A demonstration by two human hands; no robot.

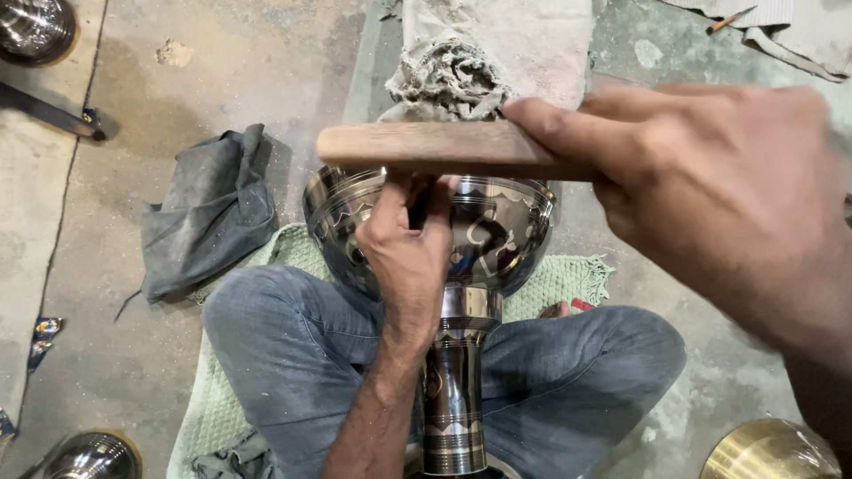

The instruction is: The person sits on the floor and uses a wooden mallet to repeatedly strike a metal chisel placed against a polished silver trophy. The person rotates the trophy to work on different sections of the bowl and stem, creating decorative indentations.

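- Left hand (404,244): lying over the rim of the metal goblet (461,293), fingers pinching a small dark tool against the bowl; the tool is mostly hidden by the fingers.
- Right hand (701,182): raised close to the camera, closed around one end of a wooden stick (435,146), which is lying level just above the goblet's rim.
- Metal goblet: shiny, patterned, standing upright between the person's crossed legs in blue jeans (293,355), its stem pointing down toward the lap.
- Green mat (568,279): lying under the legs on the concrete floor.
- Grey cloth (209,213): crumpled to the left of the goblet.
- Dirty white rag (484,62): lying beyond the goblet.
- Brass bowl (768,452): sitting at the lower right corner.
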